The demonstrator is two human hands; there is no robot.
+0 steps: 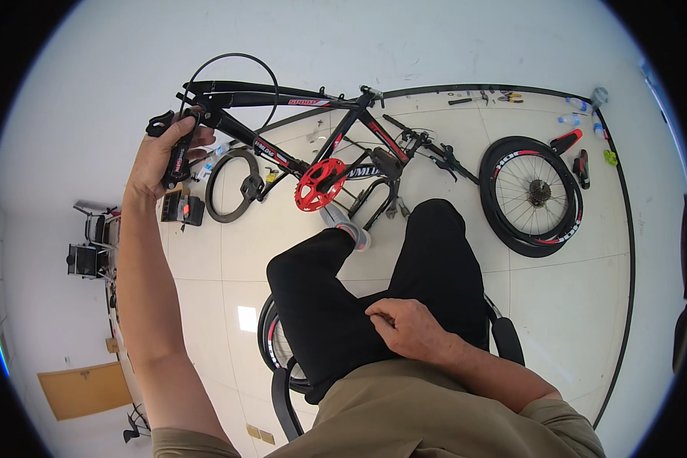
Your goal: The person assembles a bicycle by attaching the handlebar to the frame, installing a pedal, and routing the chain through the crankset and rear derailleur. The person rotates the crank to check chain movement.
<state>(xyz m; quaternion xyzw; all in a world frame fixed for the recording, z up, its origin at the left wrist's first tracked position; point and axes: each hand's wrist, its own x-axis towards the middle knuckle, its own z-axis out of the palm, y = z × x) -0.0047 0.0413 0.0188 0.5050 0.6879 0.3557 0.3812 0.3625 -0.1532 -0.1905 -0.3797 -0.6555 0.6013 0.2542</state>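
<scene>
A seated person in a khaki top and black trousers looks down at a black bicycle frame (282,100) with white and red markings, which stretches sideways in front of the knees. At the frame's left end, the left hand (172,145) is raised, its fingers wrapped around a black part (177,164) with pale and red lettering; whether this part is joined to the frame cannot be told. A thin black cable (237,55) arches in a wide loop over the frame's left half. The right hand (412,328) rests on the lap, on the person's side of the frame, its fingers loosely curled; it is impossible to tell whether they hold anything. A red chainring (310,197) sits at the frame's lower corner, close to the person's foot. To the right of the frame, a spoked wheel (538,193) with a black tyre lies on the pale floor (557,305), and yellow-handled pliers (511,98) lie farther back. A dark ring (212,200) lies left of the chainring end of the frame
</scene>
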